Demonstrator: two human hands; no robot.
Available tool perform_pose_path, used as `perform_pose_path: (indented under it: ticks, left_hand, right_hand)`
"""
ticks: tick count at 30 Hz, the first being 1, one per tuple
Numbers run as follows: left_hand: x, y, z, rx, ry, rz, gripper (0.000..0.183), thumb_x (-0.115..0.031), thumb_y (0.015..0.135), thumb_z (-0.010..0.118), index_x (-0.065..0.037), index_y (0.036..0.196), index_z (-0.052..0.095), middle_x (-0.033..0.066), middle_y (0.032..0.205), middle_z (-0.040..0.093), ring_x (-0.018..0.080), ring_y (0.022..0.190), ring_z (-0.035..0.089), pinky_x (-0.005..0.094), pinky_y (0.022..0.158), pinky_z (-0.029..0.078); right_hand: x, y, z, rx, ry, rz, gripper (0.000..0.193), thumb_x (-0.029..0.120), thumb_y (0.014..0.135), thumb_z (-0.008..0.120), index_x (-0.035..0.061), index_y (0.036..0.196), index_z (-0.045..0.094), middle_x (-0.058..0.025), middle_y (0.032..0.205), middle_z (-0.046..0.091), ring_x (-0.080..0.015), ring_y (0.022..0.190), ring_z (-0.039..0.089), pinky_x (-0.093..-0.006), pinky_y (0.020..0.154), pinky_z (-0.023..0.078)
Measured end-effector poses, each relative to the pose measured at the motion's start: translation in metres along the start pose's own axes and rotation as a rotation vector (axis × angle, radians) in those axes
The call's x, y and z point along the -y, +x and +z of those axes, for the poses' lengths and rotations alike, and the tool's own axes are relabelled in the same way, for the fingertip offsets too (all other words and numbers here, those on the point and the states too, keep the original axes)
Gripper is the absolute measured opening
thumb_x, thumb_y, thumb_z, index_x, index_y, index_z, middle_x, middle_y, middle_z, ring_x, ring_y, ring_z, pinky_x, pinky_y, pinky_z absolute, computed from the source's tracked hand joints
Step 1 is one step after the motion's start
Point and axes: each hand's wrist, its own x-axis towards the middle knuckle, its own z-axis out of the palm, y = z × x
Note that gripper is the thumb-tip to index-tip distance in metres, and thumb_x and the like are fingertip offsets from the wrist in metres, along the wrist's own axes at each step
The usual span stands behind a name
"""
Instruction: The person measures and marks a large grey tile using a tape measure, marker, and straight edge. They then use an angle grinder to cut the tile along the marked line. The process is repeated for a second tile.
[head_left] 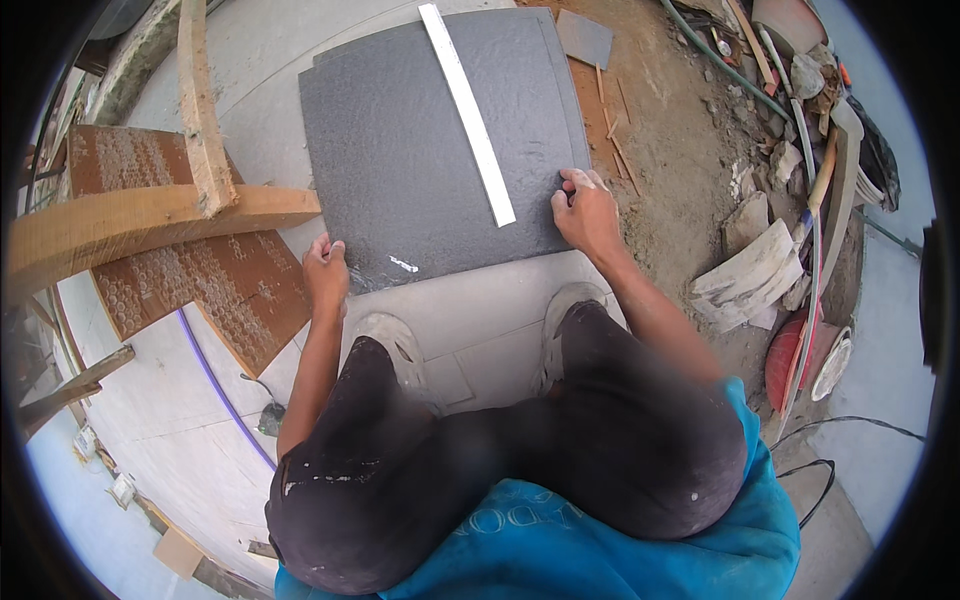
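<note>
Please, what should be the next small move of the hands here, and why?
Perhaps the right hand should take the white strip off the dark tile: no hand holds the strip, and it could slide if the tile tilts. The right hand is closer to the strip; the left hand is by the tile's near left corner.

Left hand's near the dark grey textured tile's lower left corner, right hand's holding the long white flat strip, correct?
No: the head view shows the right hand at the right edge of the dark grey textured tile; the long white flat strip lies untouched on it.
</note>
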Motion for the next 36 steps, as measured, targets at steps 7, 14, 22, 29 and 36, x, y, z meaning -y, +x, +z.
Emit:
perform_pose_path:
  ticks: [7,14,22,29,36]
  left_hand:
    - [0.000,0.009,-0.002,0.028,0.041,0.043,0.042,-0.017,0.099,0.058,0.009,0.132,0.060,0.0233,0.132,0.059,0.0309,0.120,0.060,0.0384,0.105,0.045]
    - [-0.003,0.023,-0.001,0.080,0.109,0.020,0.041,-0.016,0.101,0.054,0.010,0.132,0.060,0.0240,0.134,0.058,0.0315,0.122,0.060,0.0379,0.106,0.044]
    - [-0.028,0.027,0.018,0.123,0.099,0.013,0.046,-0.015,0.101,0.052,0.011,0.138,0.054,0.0249,0.139,0.059,0.0304,0.128,0.058,0.0370,0.110,0.041]
    - [-0.057,0.024,0.039,0.151,0.068,0.073,0.049,-0.018,0.100,0.056,0.012,0.138,0.054,0.0284,0.139,0.057,0.0338,0.130,0.056,0.0376,0.112,0.039]
    - [-0.066,0.016,0.044,0.143,0.217,0.173,0.053,-0.024,0.099,0.061,0.010,0.138,0.055,0.0254,0.135,0.058,0.0315,0.123,0.059,0.0372,0.106,0.044]
  right_hand:
    - [-0.015,-0.010,-0.006,-0.224,-0.025,0.065,0.027,0.015,0.086,0.066,0.0054,0.112,0.064,-0.0138,0.106,0.065,-0.0325,0.099,0.066,-0.0450,0.087,0.053]
    - [-0.062,-0.030,-0.005,-0.179,0.196,0.295,0.021,0.014,0.087,0.062,0.0050,0.105,0.068,-0.0168,0.105,0.068,-0.0340,0.099,0.067,-0.0457,0.087,0.053]
    - [-0.078,-0.029,-0.015,-0.064,0.314,0.381,0.025,0.013,0.086,0.056,0.0065,0.099,0.076,-0.0194,0.089,0.073,-0.0320,0.082,0.070,-0.0414,0.077,0.053]
    - [-0.099,-0.013,-0.015,-0.125,0.482,0.403,0.023,0.013,0.086,0.058,0.0046,0.098,0.075,-0.0173,0.080,0.072,-0.0288,0.072,0.070,-0.0399,0.071,0.053]
    - [-0.114,-0.011,-0.023,-0.151,0.407,0.371,0.020,0.015,0.086,0.061,0.0040,0.096,0.074,-0.0158,0.082,0.072,-0.0268,0.074,0.069,-0.0383,0.071,0.052]
